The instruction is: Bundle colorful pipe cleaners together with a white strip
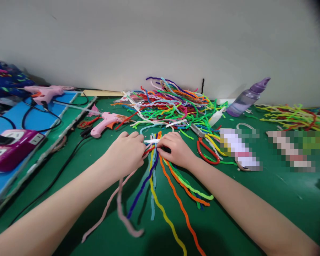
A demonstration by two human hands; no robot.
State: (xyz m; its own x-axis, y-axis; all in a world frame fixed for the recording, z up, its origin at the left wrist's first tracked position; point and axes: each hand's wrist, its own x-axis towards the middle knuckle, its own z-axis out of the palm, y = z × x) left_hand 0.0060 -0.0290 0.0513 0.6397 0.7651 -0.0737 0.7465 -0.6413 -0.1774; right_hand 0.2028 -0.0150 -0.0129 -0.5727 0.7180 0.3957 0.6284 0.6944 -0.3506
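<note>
Wavy pipe cleaners in several colours fan toward me from one gathered spot in the middle of the green table. Among them are a yellow pipe cleaner (162, 209), an orange pipe cleaner (181, 206), a purple pipe cleaner (142, 192) and a pink pipe cleaner (122, 208). My left hand (129, 151) is closed at the left of the gathered ends, with pink and red strands coming out by its fingers. My right hand (176, 147) pinches the bundle from the right. A short white strip (151, 141) lies across the bundle between both hands; its fastening is too small to tell.
Beyond my hands lies a heap of pipe cleaners (173, 103). A pink glue gun (109, 122) and a power strip (14, 147) with black cords are at left. Scissors (209, 156), a white-capped bottle (216, 116) and a purple water bottle (246, 97) are at right.
</note>
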